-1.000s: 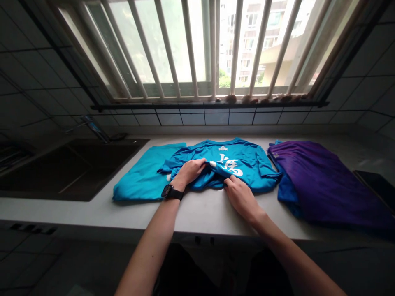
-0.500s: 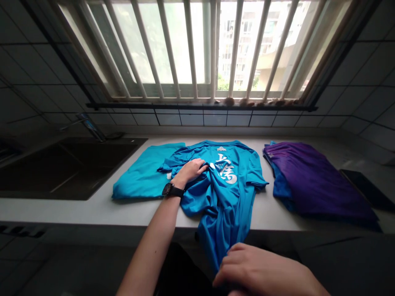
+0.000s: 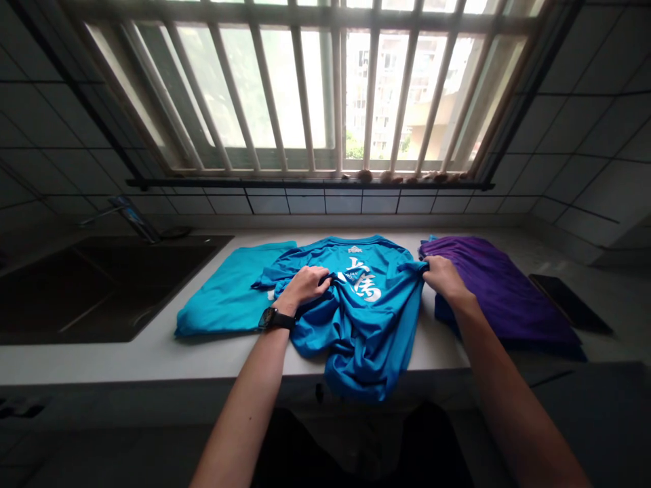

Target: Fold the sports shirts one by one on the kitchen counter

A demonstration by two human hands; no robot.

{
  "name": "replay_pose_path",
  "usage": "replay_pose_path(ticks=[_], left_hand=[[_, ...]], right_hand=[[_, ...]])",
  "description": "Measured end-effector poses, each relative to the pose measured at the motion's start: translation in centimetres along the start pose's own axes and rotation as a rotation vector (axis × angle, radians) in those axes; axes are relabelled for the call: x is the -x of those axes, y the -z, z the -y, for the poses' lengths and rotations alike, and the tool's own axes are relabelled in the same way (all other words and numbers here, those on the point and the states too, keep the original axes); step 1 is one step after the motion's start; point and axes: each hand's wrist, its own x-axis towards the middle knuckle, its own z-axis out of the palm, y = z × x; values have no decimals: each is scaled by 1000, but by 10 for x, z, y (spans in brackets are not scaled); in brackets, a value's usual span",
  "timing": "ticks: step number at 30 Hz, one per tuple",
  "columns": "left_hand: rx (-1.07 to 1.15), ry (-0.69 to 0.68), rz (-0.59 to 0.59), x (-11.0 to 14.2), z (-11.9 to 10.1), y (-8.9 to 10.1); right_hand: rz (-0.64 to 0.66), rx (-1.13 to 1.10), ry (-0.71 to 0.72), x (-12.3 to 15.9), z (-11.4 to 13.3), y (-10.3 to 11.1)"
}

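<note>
A blue T-shirt (image 3: 376, 325) with white lettering lies rumpled on the counter, its lower part drooping over the front edge. My left hand (image 3: 308, 286), with a black watch at the wrist, is closed on the shirt's cloth left of the lettering. On the other side, my right hand (image 3: 443, 276) pinches the shirt at its right sleeve and lifts that bit slightly. Partly under the shirt's left side lies a folded turquoise garment (image 3: 218, 291). Close beyond my right hand is a folded purple garment (image 3: 498, 291) on top of blue cloth.
A dark sink (image 3: 102, 291) with a faucet (image 3: 135, 220) is set into the white counter (image 3: 152, 359) at left. A flat dark object (image 3: 569, 301) lies right of the purple garment. Behind the counter is a barred window (image 3: 305, 102), with small round objects along its sill.
My right hand has moved from the shirt's hanging lower end up to its right sleeve and grips there. The hanging end now droops less far. My left hand keeps its hold.
</note>
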Motion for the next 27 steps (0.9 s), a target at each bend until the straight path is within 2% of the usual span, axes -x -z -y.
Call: replay_pose_path(ticks=[2, 4, 6, 8, 12, 14, 17, 20, 22, 25, 27], left_hand=[[-15, -20, -5, 1, 0, 0], [-47, -29, -26, 0, 1, 1], [-73, -21, -61, 0, 1, 1], [-85, -3, -95, 0, 1, 1], [-117, 25, -142, 1, 2, 1], [-137, 59, -144, 1, 1, 3], [-109, 141, -109, 8, -5, 13], [64, 197, 115, 31, -20, 28], [225, 158, 275, 54, -33, 34], [302, 55, 275, 88, -48, 34], [257, 93, 212, 106, -48, 32]], right_hand=[[78, 66, -55, -12, -1, 15], [106, 65, 40, -18, 7, 19], [76, 1, 216, -20, 24, 10], [114, -54, 302, -21, 43, -9], [302, 3, 217, -28, 64, -49], [292, 23, 169, -33, 62, -59], [244, 16, 120, -40, 52, -61], [184, 3, 154, -40, 46, -57], [146, -3, 186, -38, 46, -56], [166, -17, 202, -34, 49, -57], [224, -32, 213, -32, 52, -58]])
